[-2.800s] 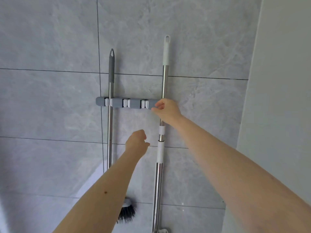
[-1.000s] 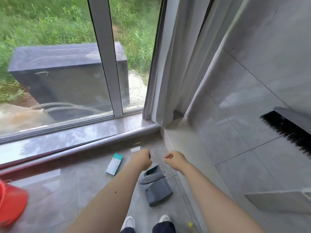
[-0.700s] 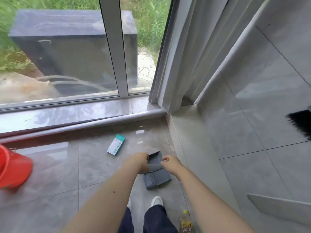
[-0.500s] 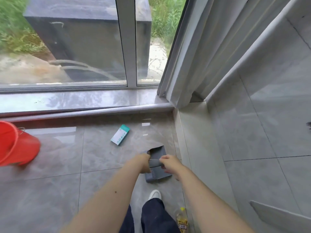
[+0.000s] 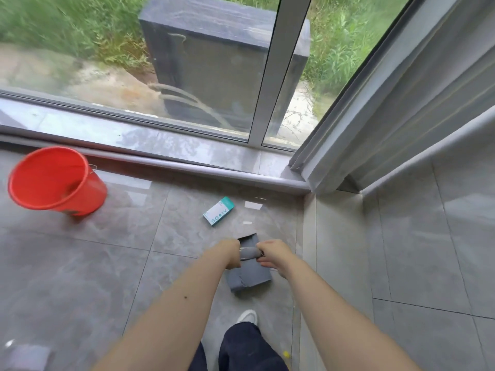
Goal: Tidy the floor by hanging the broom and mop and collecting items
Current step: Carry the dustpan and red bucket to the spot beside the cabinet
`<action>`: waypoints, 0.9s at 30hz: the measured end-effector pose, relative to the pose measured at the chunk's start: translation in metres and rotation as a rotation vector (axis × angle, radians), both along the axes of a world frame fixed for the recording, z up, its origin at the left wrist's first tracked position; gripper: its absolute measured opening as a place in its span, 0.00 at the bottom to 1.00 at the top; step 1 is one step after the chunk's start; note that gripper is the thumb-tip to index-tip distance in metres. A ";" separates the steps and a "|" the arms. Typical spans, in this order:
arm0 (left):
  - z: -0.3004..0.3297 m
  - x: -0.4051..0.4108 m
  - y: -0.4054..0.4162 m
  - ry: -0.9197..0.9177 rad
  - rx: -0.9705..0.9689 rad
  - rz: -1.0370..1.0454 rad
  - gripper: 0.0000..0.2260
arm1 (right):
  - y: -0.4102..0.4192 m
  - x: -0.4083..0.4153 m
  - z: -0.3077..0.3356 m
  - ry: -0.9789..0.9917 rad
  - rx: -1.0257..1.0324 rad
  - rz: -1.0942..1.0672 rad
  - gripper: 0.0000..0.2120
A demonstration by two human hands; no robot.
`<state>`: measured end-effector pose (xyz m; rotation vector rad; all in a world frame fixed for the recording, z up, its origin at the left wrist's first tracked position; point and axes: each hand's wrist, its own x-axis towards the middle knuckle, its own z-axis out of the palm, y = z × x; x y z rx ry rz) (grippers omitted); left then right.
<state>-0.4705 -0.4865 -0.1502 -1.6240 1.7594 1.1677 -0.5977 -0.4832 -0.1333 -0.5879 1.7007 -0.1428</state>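
A grey dustpan [image 5: 249, 277] lies on the grey floor tiles just ahead of my feet. Its handle runs across the top of the pan, and both hands meet on it. My left hand [image 5: 231, 251] is closed round the handle's left end. My right hand [image 5: 270, 254] grips the right end. A small white and teal box [image 5: 218, 211] lies flat on the floor a little beyond the dustpan. A red bucket [image 5: 57, 183] stands tilted at the far left by the window sill. The broom and mop are out of view.
A raised sill [image 5: 166, 164] and a sliding glass door [image 5: 278, 70] close off the far side. A grey curtain [image 5: 380, 103] hangs in the right corner. The tiled wall [image 5: 434, 236] runs along the right. My white shoe [image 5: 247, 316] is below the dustpan.
I turned from the wall rack, where the broom and mop hang, down to the floor. Both hands came down onto the dustpan handle. The view has since swung left, showing the whole bucket.
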 end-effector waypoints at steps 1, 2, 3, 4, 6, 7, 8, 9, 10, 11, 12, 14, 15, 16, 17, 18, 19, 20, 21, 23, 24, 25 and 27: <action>0.003 0.009 -0.001 0.000 -0.003 0.018 0.18 | -0.003 0.010 0.003 0.004 -0.010 0.012 0.07; 0.006 0.026 0.000 0.003 -0.011 0.044 0.18 | -0.006 0.027 0.005 0.003 -0.017 0.034 0.06; 0.007 0.039 -0.001 0.007 -0.013 0.064 0.17 | -0.008 0.040 0.006 0.008 -0.021 0.059 0.05; 0.010 0.056 0.000 0.004 -0.013 0.086 0.17 | -0.011 0.057 0.008 0.010 -0.018 0.087 0.06; 0.013 0.088 0.003 -0.002 -0.012 0.134 0.18 | -0.015 0.090 0.010 0.023 -0.025 0.155 0.09; 0.013 0.103 0.005 -0.002 -0.008 0.164 0.18 | -0.015 0.106 0.011 0.030 -0.029 0.196 0.11; 0.015 0.122 0.008 -0.003 0.002 0.204 0.19 | -0.017 0.126 0.013 0.031 -0.037 0.233 0.12; 0.016 0.137 0.010 0.004 0.002 0.233 0.19 | -0.018 0.141 0.014 0.030 -0.042 0.251 0.12; 0.018 0.156 0.013 0.001 0.002 0.265 0.20 | -0.020 0.160 0.015 0.027 -0.052 0.265 0.11; 0.019 0.172 0.014 0.000 -0.001 0.286 0.19 | -0.021 0.176 0.016 0.022 -0.062 0.291 0.11; 0.021 0.186 0.015 -0.005 0.005 0.307 0.19 | -0.022 0.190 0.018 0.012 -0.069 0.308 0.11; 0.027 0.227 0.018 -0.013 -0.014 0.358 0.18 | -0.025 0.232 0.022 -0.011 -0.083 0.338 0.12; 0.029 0.234 0.018 -0.001 -0.011 0.360 0.18 | -0.025 0.238 0.022 -0.017 -0.091 0.342 0.13; 0.032 0.243 0.016 0.004 -0.014 0.365 0.17 | -0.028 0.247 0.022 -0.021 -0.107 0.365 0.13; 0.035 0.255 0.015 0.002 -0.031 0.374 0.17 | -0.030 0.259 0.024 -0.016 -0.120 0.407 0.14; 0.038 0.274 0.016 -0.002 -0.043 0.392 0.17 | -0.032 0.278 0.027 -0.012 -0.127 0.454 0.14; 0.040 0.291 0.016 -0.002 -0.049 0.421 0.17 | -0.035 0.295 0.027 -0.006 -0.135 0.510 0.14; 0.041 0.303 0.015 0.001 -0.049 0.441 0.17 | -0.038 0.307 0.026 -0.001 -0.149 0.563 0.14; 0.041 0.317 0.013 0.007 -0.061 0.468 0.17 | -0.043 0.322 0.027 0.007 -0.154 0.613 0.13; 0.040 0.340 0.008 0.030 -0.067 0.514 0.16 | -0.053 0.347 0.027 0.016 -0.159 0.622 0.12; 0.041 0.348 0.005 0.039 -0.067 0.532 0.17 | -0.059 0.356 0.025 0.014 -0.163 0.613 0.11; 0.041 0.356 0.002 0.045 -0.075 0.548 0.17 | -0.064 0.364 0.025 0.012 -0.164 0.606 0.10; 0.039 0.375 -0.008 0.060 -0.078 0.592 0.17 | -0.078 0.385 0.021 -0.002 -0.166 0.615 0.10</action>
